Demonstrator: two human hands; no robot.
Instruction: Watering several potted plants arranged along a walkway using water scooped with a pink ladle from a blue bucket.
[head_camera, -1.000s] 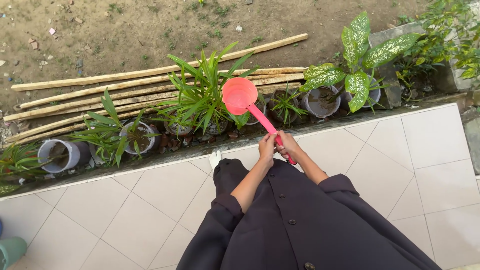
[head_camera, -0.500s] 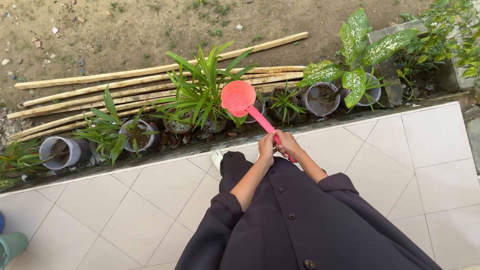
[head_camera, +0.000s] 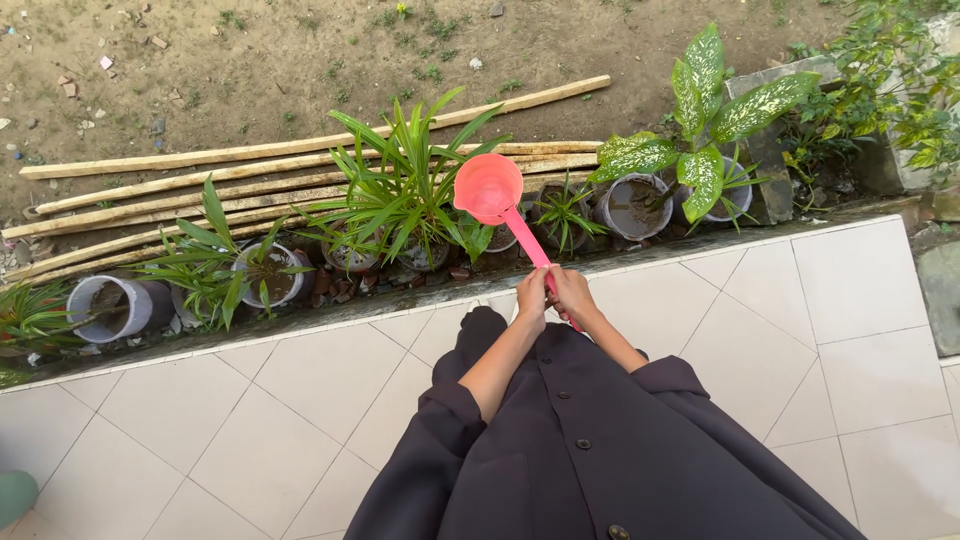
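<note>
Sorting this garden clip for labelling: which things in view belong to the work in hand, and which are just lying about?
In use:
pink dipper
left hand and right hand, both on its handle
spiky-leaved potted plant beneath the scoop

Lying about:
bamboo poles
spotted-leaf plant
tipped grey pot

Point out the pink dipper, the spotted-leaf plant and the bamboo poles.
pink dipper (head_camera: 488, 188): head view, on its round bowl.
spotted-leaf plant (head_camera: 700, 68): head view, on its tallest leaf.
bamboo poles (head_camera: 200, 157): head view, on the top pole.

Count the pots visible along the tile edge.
About 6: toppled grey pot far left, pot beside it, two under the spiky plant, two at right. Leaves may hide more.
</note>
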